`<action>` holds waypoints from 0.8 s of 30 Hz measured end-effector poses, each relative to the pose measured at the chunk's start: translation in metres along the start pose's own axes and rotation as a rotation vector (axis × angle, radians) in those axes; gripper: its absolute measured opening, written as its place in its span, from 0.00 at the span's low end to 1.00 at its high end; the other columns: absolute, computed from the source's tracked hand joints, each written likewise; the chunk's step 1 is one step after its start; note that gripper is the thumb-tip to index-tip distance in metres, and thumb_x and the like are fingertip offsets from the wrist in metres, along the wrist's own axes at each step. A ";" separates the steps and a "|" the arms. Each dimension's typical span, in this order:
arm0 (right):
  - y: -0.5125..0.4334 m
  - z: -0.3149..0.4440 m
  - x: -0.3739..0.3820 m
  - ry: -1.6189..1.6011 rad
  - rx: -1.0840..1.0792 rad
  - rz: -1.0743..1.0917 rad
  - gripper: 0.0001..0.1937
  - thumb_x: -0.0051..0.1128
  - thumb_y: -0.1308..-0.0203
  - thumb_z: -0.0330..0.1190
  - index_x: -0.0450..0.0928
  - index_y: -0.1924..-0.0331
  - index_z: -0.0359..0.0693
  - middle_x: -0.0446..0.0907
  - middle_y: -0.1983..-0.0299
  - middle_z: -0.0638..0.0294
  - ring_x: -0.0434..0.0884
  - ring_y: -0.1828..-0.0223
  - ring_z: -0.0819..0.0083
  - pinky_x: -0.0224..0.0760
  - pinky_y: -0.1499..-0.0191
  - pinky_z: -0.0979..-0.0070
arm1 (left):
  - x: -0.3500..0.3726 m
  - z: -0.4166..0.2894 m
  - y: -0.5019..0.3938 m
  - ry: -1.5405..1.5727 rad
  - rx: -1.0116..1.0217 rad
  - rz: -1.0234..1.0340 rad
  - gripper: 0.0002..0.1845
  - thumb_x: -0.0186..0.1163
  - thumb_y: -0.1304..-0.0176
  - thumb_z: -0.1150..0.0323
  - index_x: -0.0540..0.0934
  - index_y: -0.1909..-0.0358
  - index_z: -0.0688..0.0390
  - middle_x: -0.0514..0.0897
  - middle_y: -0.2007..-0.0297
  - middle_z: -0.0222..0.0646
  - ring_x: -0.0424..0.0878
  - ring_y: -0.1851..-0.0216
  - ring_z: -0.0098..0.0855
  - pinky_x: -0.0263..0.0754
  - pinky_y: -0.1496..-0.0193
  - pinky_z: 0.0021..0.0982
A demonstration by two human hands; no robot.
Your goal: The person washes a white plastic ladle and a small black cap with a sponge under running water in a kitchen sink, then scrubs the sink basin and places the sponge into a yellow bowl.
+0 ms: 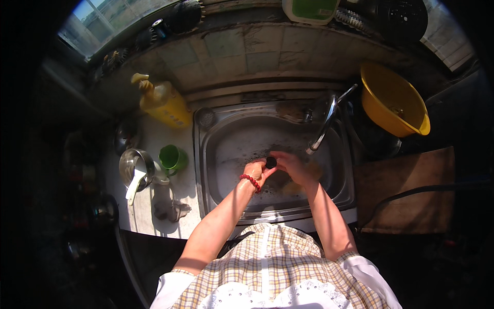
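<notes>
Over the stainless steel sink basin (231, 143), both hands meet at a small dark round object (271, 162), too small to name more closely. My left hand (254, 170), with a red bead bracelet (251, 180) at its wrist, grips the object from the left. From the right, the fingers and thumb of my right hand (293, 167) close around its other side. Wet skin glistens on the left hand and wrist. Dark specks and brownish murky patches lie on the basin floor around and below the hands. The chrome faucet (326, 123) reaches over the basin, just beyond my right hand.
Left of the sink stand a yellow pump bottle (166, 104), a green mug (171, 157) and a metal pot (129, 164) with a white-handled utensil (136, 185). A crumpled grey cloth (173, 211) lies nearer. A yellow basin (393, 100) and a brown board (409, 193) are at right.
</notes>
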State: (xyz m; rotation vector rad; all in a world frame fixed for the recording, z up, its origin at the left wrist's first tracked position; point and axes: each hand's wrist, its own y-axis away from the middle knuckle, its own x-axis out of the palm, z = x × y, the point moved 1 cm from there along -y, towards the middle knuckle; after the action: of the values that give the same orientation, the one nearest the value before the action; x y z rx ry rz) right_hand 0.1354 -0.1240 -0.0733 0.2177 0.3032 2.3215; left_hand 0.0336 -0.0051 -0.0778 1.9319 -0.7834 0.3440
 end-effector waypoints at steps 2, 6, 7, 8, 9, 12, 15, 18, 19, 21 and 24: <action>-0.008 -0.028 -0.016 -0.174 0.188 -0.192 0.13 0.55 0.44 0.37 0.79 0.60 0.37 0.82 0.67 0.64 0.80 0.66 0.74 0.72 0.63 0.75 | -0.020 0.001 -0.009 0.085 -0.052 -0.099 0.12 0.48 0.34 0.76 0.69 0.53 0.73 0.77 0.55 0.52 0.80 0.55 0.46 0.79 0.50 0.46; -0.021 -0.074 -0.040 0.344 0.273 -0.601 0.12 0.54 0.42 0.38 0.80 0.59 0.41 0.82 0.69 0.63 0.81 0.67 0.70 0.72 0.66 0.76 | -0.055 0.002 -0.023 0.165 -0.102 -0.221 0.12 0.47 0.32 0.72 0.72 0.52 0.69 0.79 0.57 0.49 0.80 0.55 0.44 0.79 0.51 0.45; -0.023 -0.079 -0.034 0.537 0.243 -0.669 0.13 0.54 0.42 0.39 0.80 0.58 0.41 0.82 0.69 0.63 0.81 0.67 0.69 0.72 0.66 0.75 | -0.062 0.003 -0.027 0.176 -0.094 -0.236 0.11 0.47 0.32 0.72 0.72 0.53 0.68 0.79 0.58 0.48 0.80 0.56 0.43 0.80 0.53 0.45; -0.024 -0.080 -0.028 0.729 0.211 -0.736 0.13 0.53 0.41 0.39 0.79 0.58 0.41 0.82 0.69 0.62 0.81 0.67 0.68 0.73 0.66 0.74 | -0.068 0.006 -0.030 0.174 -0.080 -0.266 0.11 0.47 0.32 0.72 0.73 0.54 0.68 0.79 0.58 0.47 0.80 0.57 0.41 0.80 0.54 0.44; -0.025 -0.081 -0.016 0.332 0.338 -0.515 0.13 0.52 0.41 0.38 0.79 0.59 0.39 0.82 0.67 0.60 0.81 0.65 0.67 0.74 0.64 0.74 | -0.073 0.008 -0.033 0.178 -0.063 -0.283 0.11 0.47 0.32 0.73 0.74 0.54 0.67 0.80 0.59 0.46 0.80 0.59 0.40 0.80 0.55 0.43; -0.019 -0.066 0.027 -0.875 0.596 0.237 0.13 0.50 0.40 0.34 0.79 0.60 0.33 0.81 0.64 0.53 0.82 0.61 0.66 0.77 0.58 0.71 | -0.083 0.009 -0.048 0.212 -0.134 -0.198 0.09 0.47 0.32 0.73 0.75 0.55 0.63 0.80 0.59 0.42 0.79 0.60 0.38 0.80 0.55 0.42; -0.025 -0.063 0.038 -0.406 0.453 0.354 0.16 0.53 0.40 0.36 0.76 0.51 0.35 0.80 0.58 0.53 0.81 0.54 0.66 0.73 0.48 0.71 | -0.085 0.008 -0.052 0.164 -0.134 -0.179 0.10 0.46 0.32 0.72 0.75 0.55 0.63 0.79 0.58 0.42 0.78 0.57 0.38 0.80 0.51 0.44; -0.042 -0.090 0.015 0.091 0.267 -0.150 0.21 0.51 0.39 0.34 0.70 0.43 0.36 0.73 0.45 0.54 0.73 0.44 0.66 0.65 0.43 0.73 | -0.080 0.002 -0.049 0.147 -0.109 -0.180 0.11 0.45 0.31 0.72 0.74 0.55 0.63 0.78 0.56 0.43 0.78 0.54 0.39 0.79 0.48 0.45; -0.050 -0.103 0.007 0.277 0.258 -0.361 0.20 0.51 0.39 0.34 0.71 0.44 0.39 0.75 0.49 0.55 0.75 0.49 0.66 0.67 0.49 0.69 | -0.078 0.000 -0.047 0.163 -0.101 -0.172 0.11 0.44 0.31 0.72 0.74 0.54 0.64 0.78 0.55 0.44 0.77 0.53 0.39 0.79 0.48 0.46; -0.051 -0.121 -0.006 0.445 0.277 -0.558 0.19 0.51 0.39 0.35 0.71 0.44 0.41 0.78 0.54 0.56 0.78 0.54 0.66 0.69 0.54 0.67 | -0.075 -0.002 -0.043 0.163 -0.121 -0.243 0.12 0.44 0.31 0.72 0.74 0.52 0.63 0.77 0.53 0.44 0.77 0.52 0.40 0.79 0.49 0.45; -0.034 -0.119 -0.008 0.030 0.487 -0.343 0.18 0.51 0.38 0.33 0.72 0.44 0.38 0.78 0.53 0.56 0.77 0.54 0.69 0.69 0.52 0.70 | -0.073 -0.005 -0.040 0.144 -0.124 -0.260 0.12 0.45 0.31 0.71 0.74 0.52 0.62 0.77 0.53 0.44 0.77 0.52 0.40 0.79 0.49 0.44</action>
State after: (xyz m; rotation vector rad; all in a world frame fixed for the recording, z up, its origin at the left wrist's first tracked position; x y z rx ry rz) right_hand 0.1350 -0.1246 -0.1973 0.3396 0.8524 1.8835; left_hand 0.0056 0.0391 -0.1429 1.8420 -0.4429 0.2658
